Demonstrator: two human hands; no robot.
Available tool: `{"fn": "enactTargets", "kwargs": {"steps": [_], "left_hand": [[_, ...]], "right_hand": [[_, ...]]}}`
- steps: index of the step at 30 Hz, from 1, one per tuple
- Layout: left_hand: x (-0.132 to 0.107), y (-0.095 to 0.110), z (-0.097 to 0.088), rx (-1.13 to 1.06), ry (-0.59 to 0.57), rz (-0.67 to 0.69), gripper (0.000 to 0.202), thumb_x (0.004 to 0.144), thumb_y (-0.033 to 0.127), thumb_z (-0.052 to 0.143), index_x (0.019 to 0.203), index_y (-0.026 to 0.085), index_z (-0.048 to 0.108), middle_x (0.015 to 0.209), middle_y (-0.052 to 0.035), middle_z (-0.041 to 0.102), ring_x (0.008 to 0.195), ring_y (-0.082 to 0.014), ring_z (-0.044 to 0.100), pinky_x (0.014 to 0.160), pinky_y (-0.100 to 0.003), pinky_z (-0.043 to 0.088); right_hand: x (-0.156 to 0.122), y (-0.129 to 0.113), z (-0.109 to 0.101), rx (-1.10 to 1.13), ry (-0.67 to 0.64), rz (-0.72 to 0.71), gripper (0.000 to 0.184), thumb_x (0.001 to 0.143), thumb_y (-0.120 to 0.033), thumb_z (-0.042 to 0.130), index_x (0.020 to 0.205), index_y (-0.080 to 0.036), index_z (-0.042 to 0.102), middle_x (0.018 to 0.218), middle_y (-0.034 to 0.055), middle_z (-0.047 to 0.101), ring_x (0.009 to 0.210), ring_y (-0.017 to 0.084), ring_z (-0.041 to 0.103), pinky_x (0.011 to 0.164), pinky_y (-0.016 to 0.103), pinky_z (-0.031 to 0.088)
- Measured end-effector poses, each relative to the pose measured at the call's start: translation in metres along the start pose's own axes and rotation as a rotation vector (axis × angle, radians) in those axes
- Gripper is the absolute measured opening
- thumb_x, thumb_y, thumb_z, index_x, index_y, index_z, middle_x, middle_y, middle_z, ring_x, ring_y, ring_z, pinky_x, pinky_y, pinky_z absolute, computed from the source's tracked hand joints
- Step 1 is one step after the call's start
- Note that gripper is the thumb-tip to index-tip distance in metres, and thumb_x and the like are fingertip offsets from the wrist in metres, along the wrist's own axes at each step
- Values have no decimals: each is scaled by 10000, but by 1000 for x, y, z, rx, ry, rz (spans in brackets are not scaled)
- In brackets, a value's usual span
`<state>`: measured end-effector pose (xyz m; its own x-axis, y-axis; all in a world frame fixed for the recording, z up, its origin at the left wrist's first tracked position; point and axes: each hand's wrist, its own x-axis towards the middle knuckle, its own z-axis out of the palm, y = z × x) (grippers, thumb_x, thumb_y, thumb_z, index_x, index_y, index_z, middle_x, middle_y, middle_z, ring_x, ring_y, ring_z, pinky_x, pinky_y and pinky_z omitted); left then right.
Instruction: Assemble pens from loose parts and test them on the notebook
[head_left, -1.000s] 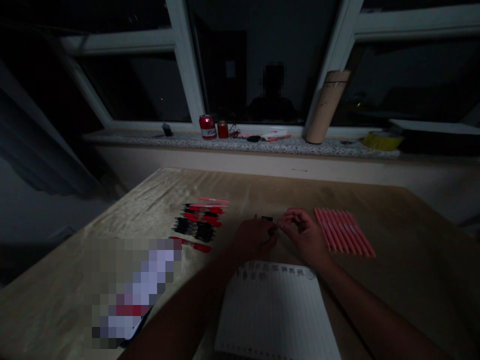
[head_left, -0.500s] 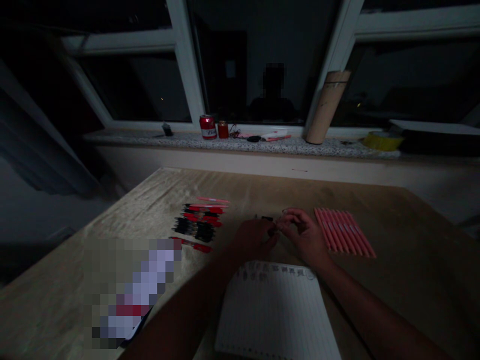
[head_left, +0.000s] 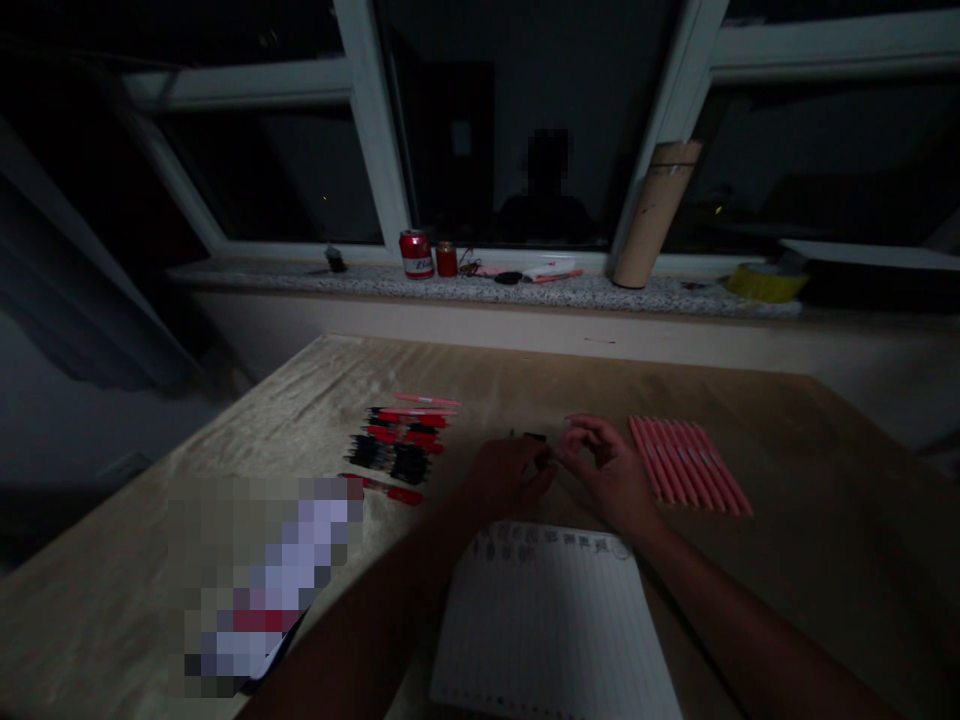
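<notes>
My left hand and my right hand meet above the table behind a lined notepad. The fingertips of both are pinched together at nearly the same spot; whatever small piece sits between them is too dark to make out. A short black piece shows just beyond the left fingers, and I cannot tell whether it is held or lying there. To the right of my right hand lies a neat row of pink pens. Left of my left hand, black pens and red pens lie in a stack.
A blurred-out pale object lies at the left front of the table. On the windowsill stand a red can, a small red jar, a tall cardboard tube and a yellow tape roll.
Both hands stay in almost the same place, with only a slight shift of the right fingers. The pens and notepad have not moved.
</notes>
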<state>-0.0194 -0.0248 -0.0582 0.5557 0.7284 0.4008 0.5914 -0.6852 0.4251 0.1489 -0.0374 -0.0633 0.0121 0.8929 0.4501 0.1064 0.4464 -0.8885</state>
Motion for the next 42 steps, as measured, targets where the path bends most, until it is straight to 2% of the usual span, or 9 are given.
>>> {"fn": "enactTargets", "kwargs": {"steps": [6,12,15,19,26,31,34,38,42], "left_hand": [[0,0,-1,-8,-7,-21,235,851,351,458,847,164,600,709,-9,626,637,-117,566,633,-225,407],[0,-2,2,20,7,-9,232,845,352,469,822,160,597,707,-9,622,624,-116,556,624,-229,401],[-1,-3,3,13,10,-6,230,845,353,469,807,161,591,714,-6,621,629,-116,558,624,-230,401],[-1,-3,2,-9,10,16,231,840,362,476,837,161,591,722,-8,624,637,-120,569,624,-230,407],[0,0,2,28,-14,-7,255,848,374,467,847,160,605,691,-18,632,617,-127,576,593,-229,393],[0,0,2,0,-16,-16,250,848,367,463,860,165,611,703,-14,645,611,-122,580,586,-222,394],[0,-1,2,-2,-28,-5,248,844,366,466,847,162,606,687,-11,640,587,-119,573,577,-224,393],[0,1,1,18,-21,-10,257,844,378,467,846,161,606,671,-16,631,598,-129,579,595,-234,404],[0,1,2,10,-26,-13,266,846,383,465,862,162,612,673,-16,634,597,-127,579,595,-233,406]], "right_hand": [[-2,-4,-2,19,-76,50,379,815,-304,581,1179,-242,498,970,62,645,923,187,587,872,386,419],[-1,-3,-1,-8,-19,11,316,772,-282,638,1067,-233,537,808,13,638,794,161,593,808,346,443],[-1,-4,0,-4,-34,14,333,778,-286,628,1092,-233,531,872,30,640,820,162,591,792,339,453],[-2,-5,1,-8,-104,29,395,814,-298,580,1194,-244,487,940,52,667,904,187,601,885,406,418],[0,-1,2,31,35,5,354,678,-267,721,988,-228,553,756,7,621,758,163,578,759,342,464],[-2,-6,1,59,-54,49,401,769,-299,634,1147,-236,517,925,51,666,888,184,606,862,389,437],[-2,-7,1,60,-54,69,403,758,-288,649,1136,-227,523,846,35,686,820,174,624,856,384,439],[0,-4,3,93,31,70,396,667,-274,734,1010,-213,547,724,2,650,707,157,601,737,332,476],[-1,-6,3,94,-7,60,418,700,-306,699,1074,-219,536,814,30,655,792,172,604,758,345,476]]}}
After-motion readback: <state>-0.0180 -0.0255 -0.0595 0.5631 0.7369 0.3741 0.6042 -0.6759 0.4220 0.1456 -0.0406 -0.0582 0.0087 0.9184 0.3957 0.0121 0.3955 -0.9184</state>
